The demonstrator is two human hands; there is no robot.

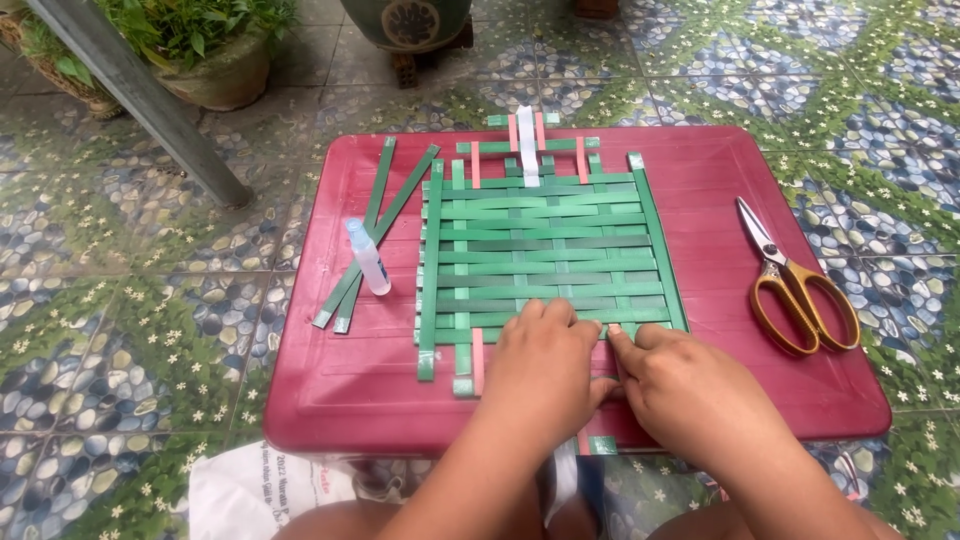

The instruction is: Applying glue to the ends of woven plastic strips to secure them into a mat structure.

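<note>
**Hands on mat, near edge**

Your left hand and right hand press fingers together on the mat, centred on the tray. Scissors lie right of the mat; glue and strips left.

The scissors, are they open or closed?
Closed. The scissors lie flat on the red table, blades together, yellow handles side by side.

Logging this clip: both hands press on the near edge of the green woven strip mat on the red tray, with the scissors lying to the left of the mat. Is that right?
Not quite. The head view shows the scissors lying to the right of the green woven strip mat; the small glue bottle is what lies to its left. The left hand and right hand do press on its near edge, on the red tray.
</note>
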